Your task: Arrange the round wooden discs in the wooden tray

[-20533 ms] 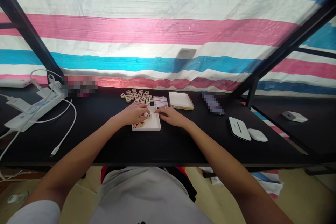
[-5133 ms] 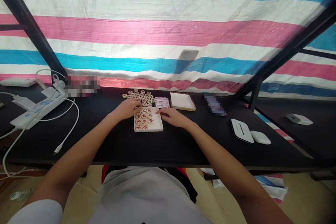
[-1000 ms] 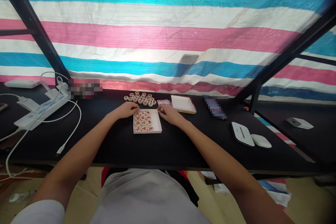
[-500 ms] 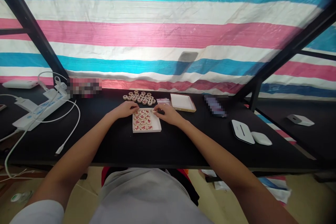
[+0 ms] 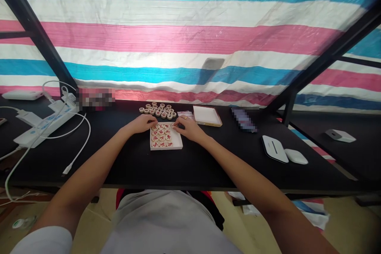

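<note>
A shallow white box point(image 5: 177, 145) lies on the black table point(image 5: 149, 166) and holds several round wooden chess pieces with red characters point(image 5: 161, 136) in rows. My left hand point(image 5: 142, 123) rests at the box's far-left corner, fingers curled against its edge. My right hand point(image 5: 185, 127) is at the far-right corner, fingertips pinched on a wooden piece point(image 5: 173, 125) just over the box. A loose heap of more pieces point(image 5: 157, 110) lies behind the box.
The box lid point(image 5: 206, 116) and a small pink printed sheet point(image 5: 185, 114) lie behind my right hand. A white power strip with cables point(image 5: 44, 121) is at the left. Two white devices point(image 5: 278, 151) lie at the right, another point(image 5: 339, 135) on the neighbouring table.
Over twenty seconds the box has filled with rows of pieces and the heap has shrunk. In the last second my right hand moved from behind the box to its far-right corner with a piece.
</note>
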Demonstrator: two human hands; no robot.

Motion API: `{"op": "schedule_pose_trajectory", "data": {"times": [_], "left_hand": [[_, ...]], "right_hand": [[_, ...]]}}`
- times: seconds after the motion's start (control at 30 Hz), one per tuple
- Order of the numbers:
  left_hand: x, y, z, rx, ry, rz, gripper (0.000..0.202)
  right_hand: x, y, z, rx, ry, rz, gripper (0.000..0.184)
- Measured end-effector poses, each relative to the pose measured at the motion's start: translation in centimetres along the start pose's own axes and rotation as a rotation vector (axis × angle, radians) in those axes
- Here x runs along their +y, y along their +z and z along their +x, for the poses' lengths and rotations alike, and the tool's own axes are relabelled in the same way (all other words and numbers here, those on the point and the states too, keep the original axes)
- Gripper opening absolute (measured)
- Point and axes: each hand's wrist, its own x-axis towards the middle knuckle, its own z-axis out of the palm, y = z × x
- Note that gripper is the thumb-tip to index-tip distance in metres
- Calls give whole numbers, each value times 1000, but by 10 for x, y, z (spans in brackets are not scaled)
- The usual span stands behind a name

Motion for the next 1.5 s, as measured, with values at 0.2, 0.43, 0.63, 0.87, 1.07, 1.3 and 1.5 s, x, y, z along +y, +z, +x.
{"op": "schedule_pose_trajectory", "data": {"times": [0.2, 0.43, 0.63, 0.87, 1.07, 1.3, 1.5], "left_hand": [[3, -2, 0, -2, -10, -9, 40], [2, -2, 0, -7, 6, -5, 40], [2, 1, 0, -12, -11, 8, 40], [-9, 6, 4, 177, -151, 117, 36], [-20, 5, 3, 116, -263, 291, 42], [-8, 3, 0, 151, -214, 289, 27], [-6, -1, 2, 132, -226, 219, 23]], "right_hand": [[-1, 3, 1, 19, 22, -18, 12], [-1, 6, 2, 21, 21, -48, 11], [4, 4, 0, -19, -76, -25, 19], [4, -1, -1, -73, -113, -30, 23], [3, -3, -1, -87, -105, -30, 24], [4, -2, -1, -95, -99, -19, 25], [2, -4, -2, -94, -89, -20, 24]]}}
